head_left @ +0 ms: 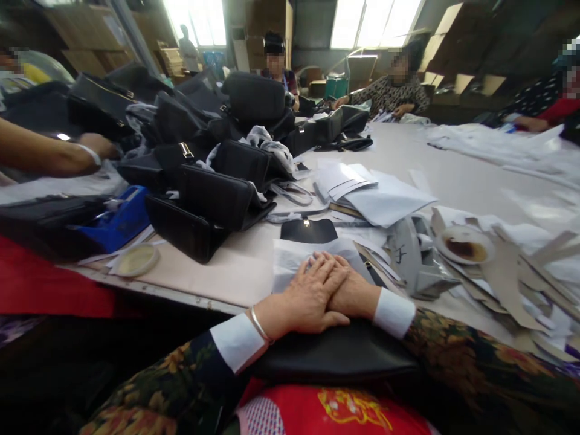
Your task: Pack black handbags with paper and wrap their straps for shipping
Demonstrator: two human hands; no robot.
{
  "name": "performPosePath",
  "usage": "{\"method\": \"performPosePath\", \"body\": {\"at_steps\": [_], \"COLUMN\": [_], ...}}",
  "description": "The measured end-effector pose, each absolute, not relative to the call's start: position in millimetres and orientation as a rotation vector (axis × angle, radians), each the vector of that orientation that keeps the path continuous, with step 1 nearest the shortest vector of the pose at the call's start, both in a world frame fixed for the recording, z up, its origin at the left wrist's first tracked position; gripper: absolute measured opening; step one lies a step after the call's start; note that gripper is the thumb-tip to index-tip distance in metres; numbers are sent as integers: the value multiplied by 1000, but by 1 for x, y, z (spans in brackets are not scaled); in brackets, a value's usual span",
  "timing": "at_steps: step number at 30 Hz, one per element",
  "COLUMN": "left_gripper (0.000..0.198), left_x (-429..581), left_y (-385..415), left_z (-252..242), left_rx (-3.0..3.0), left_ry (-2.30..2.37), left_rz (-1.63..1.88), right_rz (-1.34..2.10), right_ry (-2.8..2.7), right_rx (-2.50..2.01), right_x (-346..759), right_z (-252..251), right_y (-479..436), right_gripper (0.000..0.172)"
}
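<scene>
My left hand (308,297), with a bangle at its wrist, lies flat across the back of my right hand (357,291). Both have their fingers stretched forward and grip nothing. Under them is a black bag (335,356) at the table's front edge, close to my body. A sheet of white paper (287,261) sticks out beneath my fingertips. Just beyond the paper shows a black flap (309,231) with a gold-coloured clasp. My palms are hidden, and so is most of my right hand's fingers.
Black handbags (217,193) are heaped at the left, beside a blue bin (118,220) and a round lid (136,260). White sheets (385,196) lie ahead. At right are a grey holder (417,260), a bowl of brown stuff (466,244) and cardboard strips (512,278). A co-worker's arm (49,145) reaches in from the left.
</scene>
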State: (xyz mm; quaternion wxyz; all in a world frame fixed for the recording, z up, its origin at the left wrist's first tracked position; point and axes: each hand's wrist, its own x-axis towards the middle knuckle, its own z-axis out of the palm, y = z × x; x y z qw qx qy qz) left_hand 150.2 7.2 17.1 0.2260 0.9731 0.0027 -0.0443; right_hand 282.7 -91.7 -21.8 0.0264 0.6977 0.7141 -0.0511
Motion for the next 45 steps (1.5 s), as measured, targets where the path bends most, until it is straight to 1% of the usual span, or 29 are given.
{"method": "performPosePath", "body": {"at_steps": [3, 6, 10, 14, 17, 19, 24, 27, 31, 34, 41, 45], "left_gripper": [103, 96, 90, 88, 87, 86, 87, 88, 90, 89, 82, 83], "left_x": [146, 144, 146, 150, 153, 154, 154, 155, 155, 155, 155, 156], "left_y": [23, 32, 37, 39, 41, 42, 43, 45, 46, 46, 41, 40], "left_z": [5, 8, 8, 5, 7, 9, 9, 9, 9, 9, 11, 13], "left_rx": [2737, 2757, 2765, 2779, 2774, 2778, 2774, 2769, 2779, 2794, 2809, 2826], "left_ry": [42, -11, -72, -107, -144, -154, -174, -202, -207, -187, -161, -170], "left_rz": [-146, -169, -189, -217, -250, -258, -269, -276, -288, -293, -293, -303], "right_rz": [-241, -246, -227, -327, -332, -255, 70, 18, -232, -334, -315, -377], "right_ry": [2068, 1951, 1783, 1627, 1639, 1707, 1959, 2135, 1975, 1902, 1940, 1977], "right_rx": [2291, 2383, 2467, 2571, 2581, 2591, 2650, 2512, 2481, 2500, 2529, 2564], "right_x": [288, 299, 316, 325, 331, 334, 324, 309, 302, 308, 328, 340], "right_z": [-12, -4, -6, -11, -3, 9, 37, 26, -3, -13, -12, -6], "right_y": [-92, -99, -117, -132, -135, -134, -130, -132, -134, -135, -122, -118], "right_gripper": [82, 88, 91, 85, 82, 78, 65, 62, 73, 79, 80, 84]}}
